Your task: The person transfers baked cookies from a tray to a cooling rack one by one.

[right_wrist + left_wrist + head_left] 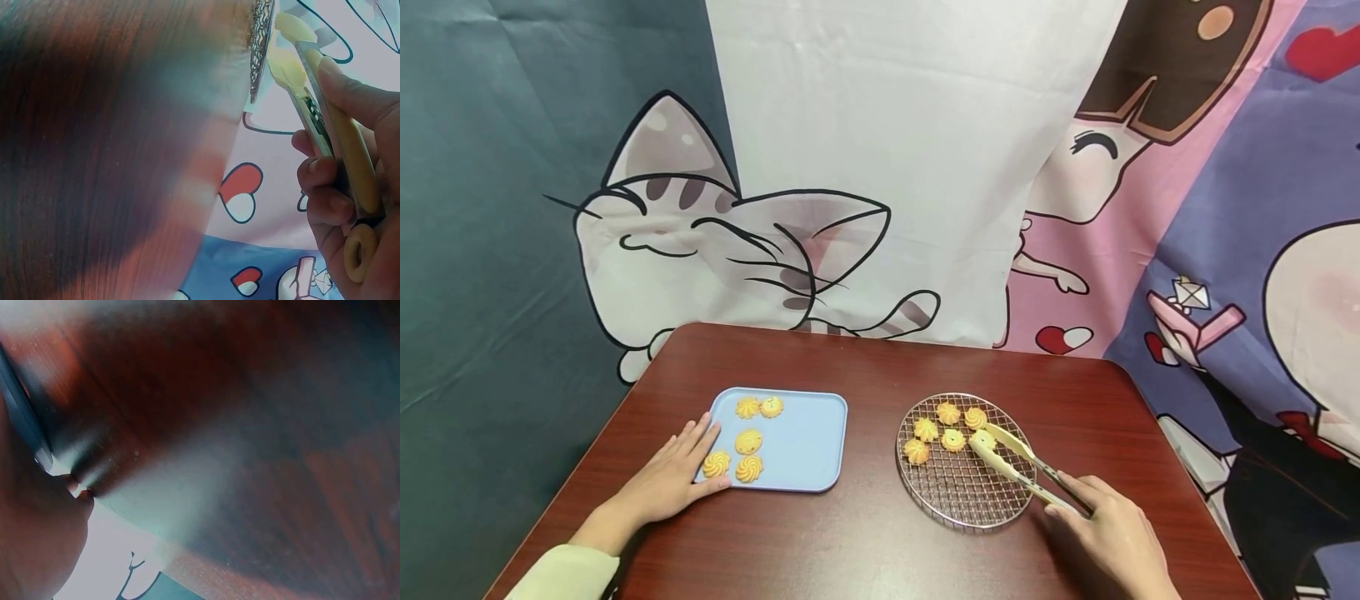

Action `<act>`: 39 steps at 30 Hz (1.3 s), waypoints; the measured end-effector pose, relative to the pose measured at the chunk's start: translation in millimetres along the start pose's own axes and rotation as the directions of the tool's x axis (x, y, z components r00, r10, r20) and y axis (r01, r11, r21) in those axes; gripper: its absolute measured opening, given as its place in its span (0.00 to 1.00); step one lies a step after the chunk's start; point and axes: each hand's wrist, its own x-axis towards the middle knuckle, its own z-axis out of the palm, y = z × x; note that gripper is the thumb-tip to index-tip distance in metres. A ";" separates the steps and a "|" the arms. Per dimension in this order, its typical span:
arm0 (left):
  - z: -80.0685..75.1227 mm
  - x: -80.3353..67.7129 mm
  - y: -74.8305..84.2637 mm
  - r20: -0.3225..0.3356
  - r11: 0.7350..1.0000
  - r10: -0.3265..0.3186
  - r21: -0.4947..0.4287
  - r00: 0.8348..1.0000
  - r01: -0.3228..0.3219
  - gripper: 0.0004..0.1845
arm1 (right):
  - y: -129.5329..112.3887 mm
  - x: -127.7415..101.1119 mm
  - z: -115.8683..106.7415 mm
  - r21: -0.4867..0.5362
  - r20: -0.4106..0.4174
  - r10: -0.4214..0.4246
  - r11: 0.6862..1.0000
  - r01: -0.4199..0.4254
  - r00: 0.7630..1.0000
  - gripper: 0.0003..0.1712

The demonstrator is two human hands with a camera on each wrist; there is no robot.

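Note:
My right hand (1112,529) grips yellow-tipped tongs (1022,462), whose tips close around a swirl cookie (982,440) on the round wire rack (962,500). Several more cookies (936,429) lie at the rack's far side. In the right wrist view the fingers (331,200) curl round the tongs (325,119) beside the rack's edge (259,50). My left hand (677,475) lies flat on the table, its fingers touching the left rim of the light blue tray (805,446), which holds several cookies (748,442). The left wrist view is blurred, showing only the tray's edge (22,412) and the palm.
The dark red wooden table (865,542) has rounded far corners and is backed by hanging cartoon-print cloths (880,167). Bare tabletop lies between tray and rack and along the near edge.

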 end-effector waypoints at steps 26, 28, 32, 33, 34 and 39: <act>1.0 -0.4 -0.3 0.004 1.000 -0.024 -0.005 1.000 0.024 0.53 | 2.7 2.9 6.6 -0.004 -0.009 -0.048 0.999 0.048 0.999 0.28; 0.8 -0.6 0.4 0.007 1.000 -0.024 -0.006 1.000 0.024 0.53 | 2.4 2.3 6.3 -0.001 -0.006 -0.047 0.999 0.047 0.999 0.27; 0.4 -1.0 1.0 0.008 1.000 -0.017 -0.002 1.000 0.017 0.53 | 1.3 1.0 6.2 0.009 0.023 -0.011 1.000 0.010 1.000 0.28; 0.6 -1.0 0.9 0.005 1.000 -0.014 -0.003 1.000 0.014 0.53 | 1.1 0.8 6.2 0.010 0.029 -0.001 1.000 0.001 1.000 0.29; 0.9 -1.0 0.5 0.001 1.000 -0.013 -0.003 1.000 0.013 0.53 | 0.9 0.7 6.1 0.009 0.035 0.005 1.000 -0.005 0.999 0.29; 2.0 -0.5 -0.6 -0.007 1.000 -0.012 -0.009 1.000 0.012 0.53 | 0.6 2.4 3.5 -0.004 0.030 -0.008 1.000 0.008 1.000 0.30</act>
